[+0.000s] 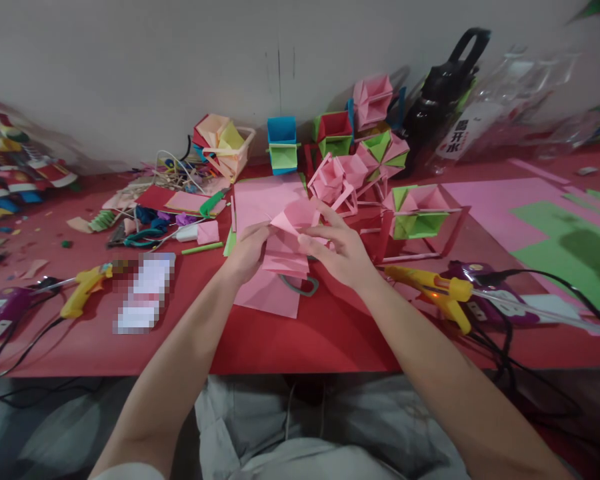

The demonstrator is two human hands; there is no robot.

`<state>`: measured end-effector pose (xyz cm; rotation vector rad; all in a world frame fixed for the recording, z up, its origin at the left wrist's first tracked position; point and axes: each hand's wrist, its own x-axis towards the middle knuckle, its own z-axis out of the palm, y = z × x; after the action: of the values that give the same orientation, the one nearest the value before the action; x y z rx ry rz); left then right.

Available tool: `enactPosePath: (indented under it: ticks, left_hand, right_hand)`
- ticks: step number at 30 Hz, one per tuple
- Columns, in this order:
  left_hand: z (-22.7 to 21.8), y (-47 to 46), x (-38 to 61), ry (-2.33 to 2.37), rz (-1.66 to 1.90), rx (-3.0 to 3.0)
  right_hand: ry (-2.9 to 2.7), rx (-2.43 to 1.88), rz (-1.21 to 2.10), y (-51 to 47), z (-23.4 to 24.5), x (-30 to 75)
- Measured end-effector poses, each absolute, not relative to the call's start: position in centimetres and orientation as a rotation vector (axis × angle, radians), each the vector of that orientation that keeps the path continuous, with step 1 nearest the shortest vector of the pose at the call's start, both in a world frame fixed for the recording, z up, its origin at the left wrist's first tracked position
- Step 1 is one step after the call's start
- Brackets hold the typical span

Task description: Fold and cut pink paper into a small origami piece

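My left hand (247, 253) and my right hand (336, 248) both pinch a folded pink paper piece (293, 230) just above the red table (280, 347). The paper is partly opened into a cup-like shape, with its pointed flaps between my fingertips. Flat pink sheets (267, 200) lie under and behind it. Part of a grey scissors handle (300, 288) shows below the paper, near my right wrist.
Several finished pink, green and blue folded boxes (375, 150) stand at the back. Yellow glue guns lie at left (83, 290) and right (437, 288) with cables. A black bottle (443, 87), a clear bottle (500, 100) and paper scraps (150, 213) crowd the far side.
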<state>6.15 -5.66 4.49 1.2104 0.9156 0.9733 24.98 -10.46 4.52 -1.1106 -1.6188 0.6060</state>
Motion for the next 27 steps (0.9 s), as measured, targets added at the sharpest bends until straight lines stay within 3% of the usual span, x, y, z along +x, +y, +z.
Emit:
enactPosePath:
  ticks: [20, 27]
  left_hand:
    - [4.5, -5.8, 5.9, 0.730, 0.986, 1.161]
    - [4.8, -6.0, 6.0, 0.762, 0.927, 1.153]
  right_hand:
    - [-1.211, -1.049, 1.240, -9.5, 4.0, 24.8]
    - [-1.325, -1.108, 1.173, -9.8, 4.1, 25.0]
